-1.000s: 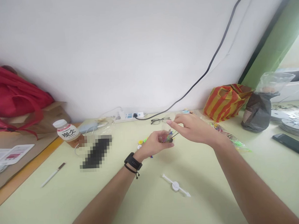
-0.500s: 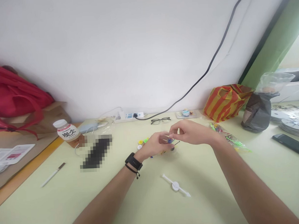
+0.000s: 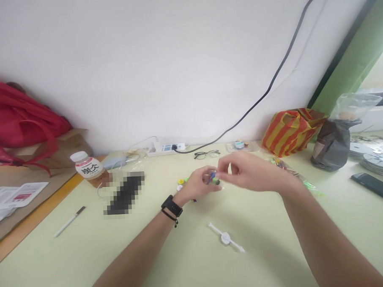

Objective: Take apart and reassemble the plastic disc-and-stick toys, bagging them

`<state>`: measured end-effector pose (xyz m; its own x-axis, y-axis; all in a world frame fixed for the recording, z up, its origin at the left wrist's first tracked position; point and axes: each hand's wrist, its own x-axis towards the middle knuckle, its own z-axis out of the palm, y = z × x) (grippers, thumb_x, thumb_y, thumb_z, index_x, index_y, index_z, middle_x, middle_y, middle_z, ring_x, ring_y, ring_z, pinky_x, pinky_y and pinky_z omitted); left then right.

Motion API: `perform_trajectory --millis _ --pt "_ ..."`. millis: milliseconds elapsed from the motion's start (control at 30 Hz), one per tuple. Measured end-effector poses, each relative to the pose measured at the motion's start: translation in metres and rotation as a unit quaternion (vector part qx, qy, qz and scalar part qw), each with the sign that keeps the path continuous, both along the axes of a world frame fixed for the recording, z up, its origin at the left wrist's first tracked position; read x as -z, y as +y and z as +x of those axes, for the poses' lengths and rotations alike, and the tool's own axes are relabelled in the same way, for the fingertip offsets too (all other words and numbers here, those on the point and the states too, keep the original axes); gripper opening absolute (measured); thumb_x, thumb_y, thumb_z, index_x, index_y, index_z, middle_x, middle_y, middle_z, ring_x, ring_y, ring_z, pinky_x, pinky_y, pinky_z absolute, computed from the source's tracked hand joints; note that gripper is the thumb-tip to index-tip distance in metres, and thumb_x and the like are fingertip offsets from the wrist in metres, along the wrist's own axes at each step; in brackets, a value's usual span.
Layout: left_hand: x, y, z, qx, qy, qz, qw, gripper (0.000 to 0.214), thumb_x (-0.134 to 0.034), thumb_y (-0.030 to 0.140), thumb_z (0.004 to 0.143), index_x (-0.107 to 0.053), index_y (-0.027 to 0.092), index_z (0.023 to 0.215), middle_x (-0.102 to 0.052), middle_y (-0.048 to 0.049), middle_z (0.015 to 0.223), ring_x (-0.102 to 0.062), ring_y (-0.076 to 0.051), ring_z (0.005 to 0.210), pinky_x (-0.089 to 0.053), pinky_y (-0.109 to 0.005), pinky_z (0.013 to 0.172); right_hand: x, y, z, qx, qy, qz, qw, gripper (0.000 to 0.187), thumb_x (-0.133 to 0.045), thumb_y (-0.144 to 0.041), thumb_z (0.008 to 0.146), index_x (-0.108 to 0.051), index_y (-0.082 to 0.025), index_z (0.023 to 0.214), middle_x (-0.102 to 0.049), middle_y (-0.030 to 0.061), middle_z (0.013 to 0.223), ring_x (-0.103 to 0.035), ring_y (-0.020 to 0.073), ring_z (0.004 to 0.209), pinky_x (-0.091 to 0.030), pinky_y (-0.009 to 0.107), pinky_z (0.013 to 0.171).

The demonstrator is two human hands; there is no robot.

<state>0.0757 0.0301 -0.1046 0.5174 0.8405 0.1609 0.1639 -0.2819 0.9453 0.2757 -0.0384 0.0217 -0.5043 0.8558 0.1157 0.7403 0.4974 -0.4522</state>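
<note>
My left hand [image 3: 198, 186], with a black watch on its wrist, curls round a small clear object with blue and green parts [image 3: 214, 179]; its exact kind is too small to make out. Close against its right side is my right hand [image 3: 240, 172], fingers pinched together at the object's upper edge. Whether anything sits in that pinch is hidden. Small coloured pieces [image 3: 181, 182], yellow, green and white, lie just beyond my left hand, partly covered by it. Nearer to me on the table rests a white double-ended arrow spinner [image 3: 225, 238].
Eyeglasses [image 3: 207, 154] and a power strip [image 3: 166, 149] lie along the wall. To the left are a drink bottle [image 3: 88, 168], a pen [image 3: 69, 222] and a pixelated dark area. A striped bag [image 3: 291, 130], a dark bag [image 3: 333, 143] and a black phone [image 3: 374, 187] are right.
My right hand has turned and its fingers have closed down onto the clear object. A thin dark stick-like part beside the hands no longer shows. The left hand stays nearly in place.
</note>
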Motion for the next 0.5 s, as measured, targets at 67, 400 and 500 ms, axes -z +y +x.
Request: perform_trajectory --millis 67,400,500 --pt "0.002 0.001 0.001 -0.012 -0.017 -0.004 1.0 0.054 -0.09 0.032 0.071 -0.07 0.016 0.12 -0.074 -0.0109 0.111 -0.07 -0.022 0.092 -0.056 -0.035 0.085 0.006 -0.007 -0.014 -0.094 -0.08 -0.108 0.986 0.019 -0.063 -0.037 0.09 -0.072 -0.021 0.084 -0.074 0.0026 0.085 -0.065 0.0168 0.072 -0.042 0.027 0.062" --pt "0.005 0.002 0.002 -0.013 -0.042 0.046 0.998 0.059 -0.089 0.03 0.076 -0.066 0.018 0.129 -0.074 -0.0113 0.118 -0.071 -0.022 0.101 -0.055 -0.041 0.1 0.049 -0.024 -0.084 -0.121 -0.333 -0.244 0.903 0.026 -0.072 -0.006 0.064 -0.076 -0.013 0.088 -0.076 0.0134 0.095 -0.072 0.0291 0.077 -0.043 0.028 0.049" --pt "0.007 0.002 0.001 0.003 -0.013 0.021 1.0 0.058 -0.09 0.026 0.073 -0.068 0.017 0.125 -0.074 -0.0114 0.114 -0.072 -0.023 0.097 -0.057 -0.041 0.097 0.046 -0.022 -0.077 -0.102 -0.306 -0.223 0.92 0.022 -0.066 -0.003 0.064 -0.074 -0.014 0.082 -0.074 0.0124 0.088 -0.071 0.0285 0.074 -0.044 0.029 0.053"
